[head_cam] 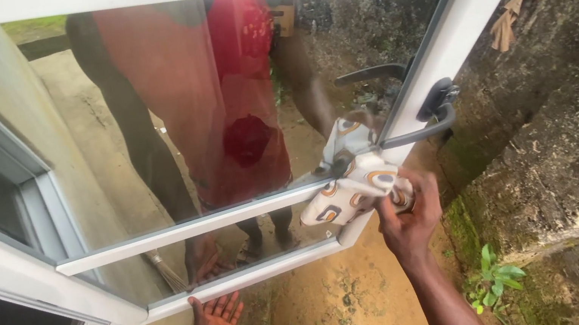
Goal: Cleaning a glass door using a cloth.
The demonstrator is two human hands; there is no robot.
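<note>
1. The left hand [215, 320] reaches upward, palm open and facing the camera, fingers extended together, fingertips touching above.
2. The right hand [409, 219] is raised on an outstretched forearm, fingers curled closed in a grip.

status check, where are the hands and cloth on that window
Right hand pressing patterned cloth on window frame corner. Left hand open under bottom rail. Black handle just above cloth.

The open window [243, 108] swings out in front of the person. The left hand [215, 322] is under its bottom edge, touching the frame [245, 276]. The right hand [409, 217] is further right, at the corner, pressing a cloth [348, 196] on the glass. The handle [435, 114] sits just above the cloth. A wall [567, 128] stands to the right, with a small plant [493, 283] at its foot.
</note>
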